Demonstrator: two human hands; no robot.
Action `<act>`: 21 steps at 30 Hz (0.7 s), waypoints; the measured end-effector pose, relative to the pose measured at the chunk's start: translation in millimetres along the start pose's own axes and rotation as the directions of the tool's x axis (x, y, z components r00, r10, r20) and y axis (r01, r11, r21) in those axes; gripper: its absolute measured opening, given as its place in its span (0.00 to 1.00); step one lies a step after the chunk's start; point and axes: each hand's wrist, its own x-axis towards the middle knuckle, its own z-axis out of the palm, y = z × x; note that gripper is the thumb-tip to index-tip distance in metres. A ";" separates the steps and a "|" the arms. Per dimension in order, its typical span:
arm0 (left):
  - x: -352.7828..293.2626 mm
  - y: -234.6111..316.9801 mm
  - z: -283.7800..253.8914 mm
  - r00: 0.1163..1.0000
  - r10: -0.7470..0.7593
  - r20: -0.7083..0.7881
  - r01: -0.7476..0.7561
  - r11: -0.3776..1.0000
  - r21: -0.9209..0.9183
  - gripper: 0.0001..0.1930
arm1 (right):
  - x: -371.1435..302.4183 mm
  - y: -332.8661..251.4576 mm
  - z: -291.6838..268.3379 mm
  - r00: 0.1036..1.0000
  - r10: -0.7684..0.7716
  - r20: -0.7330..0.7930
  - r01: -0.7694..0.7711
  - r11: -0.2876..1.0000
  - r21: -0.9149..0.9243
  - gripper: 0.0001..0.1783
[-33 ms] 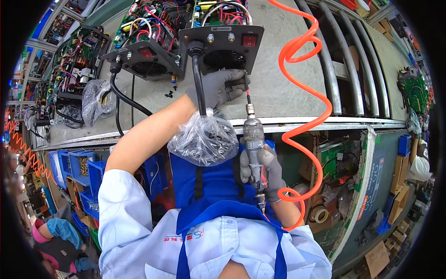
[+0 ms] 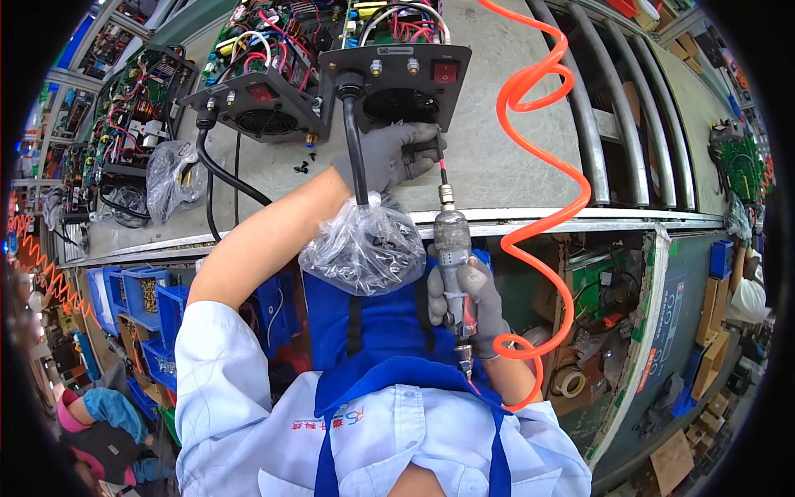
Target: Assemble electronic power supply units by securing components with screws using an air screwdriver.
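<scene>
In a grey glove, my right hand [image 2: 489,302] is wrapped round a pneumatic screwdriver [image 2: 453,244], which points away from me. The driver's bit [image 2: 443,161] reaches the lower right corner of a black metal panel [image 2: 397,70]. My left hand [image 2: 387,156], also gloved, is closed there with its fingertips at the bit's tip; anything small they pinch is hidden. This panel carries a red rocker switch [image 2: 445,72], two terminals and a round fan opening. Its black power cord [image 2: 356,149] runs down past my left wrist into a clear plastic bag [image 2: 362,253].
An orange coiled air hose [image 2: 542,219] loops down the right side to the driver. Left stands a second open unit [image 2: 265,108], with loose black screws [image 2: 305,164] nearby. Metal rollers [image 2: 625,108] lie right; blue parts bins [image 2: 141,298] sit below the bench edge.
</scene>
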 end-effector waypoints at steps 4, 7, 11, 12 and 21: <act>-8.2 4.9 8.7 0.999 0.020 -0.033 -0.017 0.997 0.072 0.09 | -0.3 2.6 -2.8 1.000 0.026 -0.006 -0.027 0.999 -0.024 0.32; -8.3 3.1 5.0 0.997 0.051 -0.053 -0.046 0.995 0.093 0.09 | 0.1 1.1 0.2 0.999 0.038 0.005 -0.037 0.992 -0.123 0.34; 2.5 -3.5 2.1 1.000 0.020 -0.013 -0.019 0.997 0.073 0.06 | -6.2 2.7 4.1 1.000 -0.011 -0.028 0.007 0.988 -0.152 0.38; 2.7 -3.8 -0.3 1.000 0.018 -0.018 -0.016 0.993 0.115 0.08 | -8.5 3.6 7.7 0.998 -0.057 -0.041 0.049 0.984 -0.171 0.34; -16.9 17.2 -31.1 0.988 -0.135 0.080 0.109 0.955 0.276 0.10 | -37.4 -2.0 -12.3 0.997 0.082 0.000 -0.078 0.946 -0.313 0.43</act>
